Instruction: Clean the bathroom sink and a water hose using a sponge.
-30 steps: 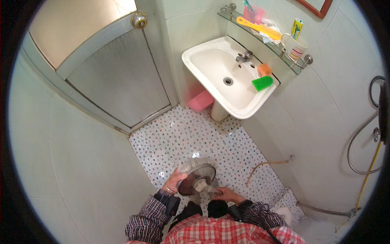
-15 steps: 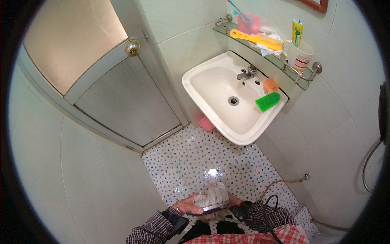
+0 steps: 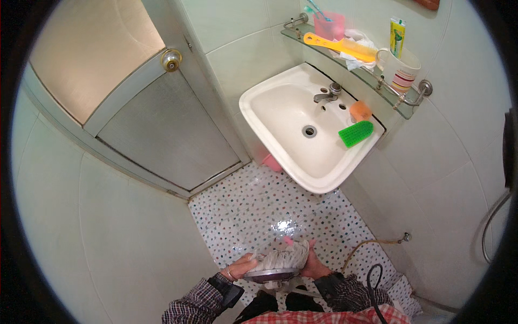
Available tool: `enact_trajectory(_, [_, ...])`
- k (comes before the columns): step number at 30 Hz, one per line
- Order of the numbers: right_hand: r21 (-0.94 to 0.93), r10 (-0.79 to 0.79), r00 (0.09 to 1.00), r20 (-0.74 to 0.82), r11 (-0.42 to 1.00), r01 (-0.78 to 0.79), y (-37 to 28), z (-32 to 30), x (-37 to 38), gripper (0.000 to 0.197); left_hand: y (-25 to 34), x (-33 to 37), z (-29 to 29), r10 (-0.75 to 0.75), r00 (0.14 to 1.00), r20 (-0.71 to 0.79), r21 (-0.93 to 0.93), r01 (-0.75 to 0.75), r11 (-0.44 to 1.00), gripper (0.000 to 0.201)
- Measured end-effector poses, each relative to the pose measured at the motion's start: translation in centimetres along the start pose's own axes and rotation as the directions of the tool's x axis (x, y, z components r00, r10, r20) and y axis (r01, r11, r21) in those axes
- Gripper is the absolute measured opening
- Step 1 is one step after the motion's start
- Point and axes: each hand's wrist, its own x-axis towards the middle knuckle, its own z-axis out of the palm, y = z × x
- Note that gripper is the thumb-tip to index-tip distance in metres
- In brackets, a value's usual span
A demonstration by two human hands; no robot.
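Speckled floor (image 3: pixel 237 200), pale tiled walls (image 3: pixel 129 227)

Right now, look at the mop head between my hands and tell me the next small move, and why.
Probably ease the fingers of the right hand gently through the pale strands of the mop head. They look bunched on its upward-facing side, the right hand is right beside them, and the left hand is at the opposite edge, where it could steady the head.

Black wristbands (image 3: pixel 232 292) are worn with checked sleeves (image 3: pixel 191 306)
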Motion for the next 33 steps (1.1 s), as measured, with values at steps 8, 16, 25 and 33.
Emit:
enact_trajectory(8, [-0.537,0.113,0.979,-0.169,0.822,-0.187,2.3,-0.6,-0.4,0.067,-0.3,-0.6,1.1,-0.022,1.000,-0.022,0.226,0.026,0.974,0.042])
enact_trajectory(16, [-0.948,-0.009,0.998,0.056,0.312,0.056,0.4,-0.6,1.3,0.048,1.7,0.6,2.4,0.005,1.000,-0.030,0.313,0.004,0.950,0.033])
enact_trajectory(25, [-0.910,-0.060,0.997,0.057,0.408,0.077,1.9,-0.3,2.2,0.052,0.3,2.2,0.4,-0.032,0.991,-0.127,0.422,0.083,0.903,0.015])
enact_trajectory(33, [-0.892,-0.061,0.997,-0.054,0.452,-0.021,3.0,0.2,1.6,0.053,-0.3,1.5,0.8,-0.029,0.995,-0.092,0.413,0.065,0.908,0.020])
